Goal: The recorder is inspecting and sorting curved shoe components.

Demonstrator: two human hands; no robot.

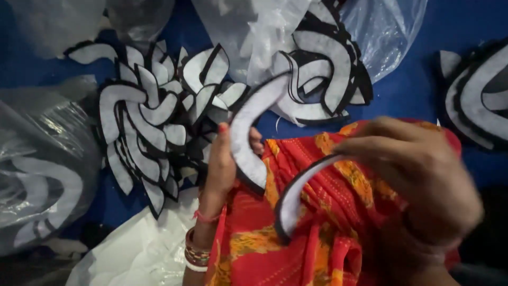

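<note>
My left hand (222, 164) holds up a curved white piece with a black edge (248, 132), its thumb pressed on the piece's left side. My right hand (418, 175), blurred, grips one end of a second curved white and black piece (293, 198) that arcs down over red and orange cloth (312, 238) on my lap. Bangles and a red thread sit on my left wrist. The two pieces are close together but apart.
A heap of the same curved white and black pieces (153, 116) lies on a blue surface (407, 90). More pieces lie at the top centre (323, 69) and right edge (476, 100). Clear plastic bags (42, 164) hold others at left. White plastic (143, 249) lies below.
</note>
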